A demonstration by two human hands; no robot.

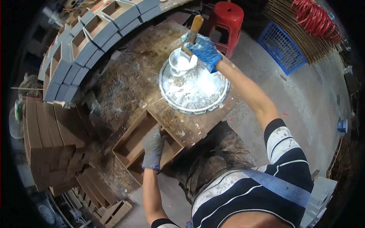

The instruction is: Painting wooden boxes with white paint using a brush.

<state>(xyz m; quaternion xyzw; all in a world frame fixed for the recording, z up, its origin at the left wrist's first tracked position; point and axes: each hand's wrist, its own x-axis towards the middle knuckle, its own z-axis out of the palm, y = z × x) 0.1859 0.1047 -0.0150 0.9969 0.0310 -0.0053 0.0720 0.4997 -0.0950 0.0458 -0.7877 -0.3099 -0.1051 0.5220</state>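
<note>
My left hand (153,146), in a grey work glove, reaches into a shallow brown wooden box (131,133) and closes on its inner divider. The box sits askew at the table's near edge, and my palm hides part of its inside. My right hand (203,49), in a blue plastic glove, grips a wooden-handled tool (196,26) above a small white bowl (181,60). The tool's lower end is at the bowl's rim; whether it is a brush or a scraper I cannot make out. White stuff fills the bowl, which stands on a round white-smeared turntable-like disc (192,91).
Grey divided boxes (91,36) are stacked along the table's far left. Brown boards or boxes (49,140) pile up at the left. Beyond the worn wooden table (125,76) stand a red plastic stool (228,17) and a blue crate (281,47).
</note>
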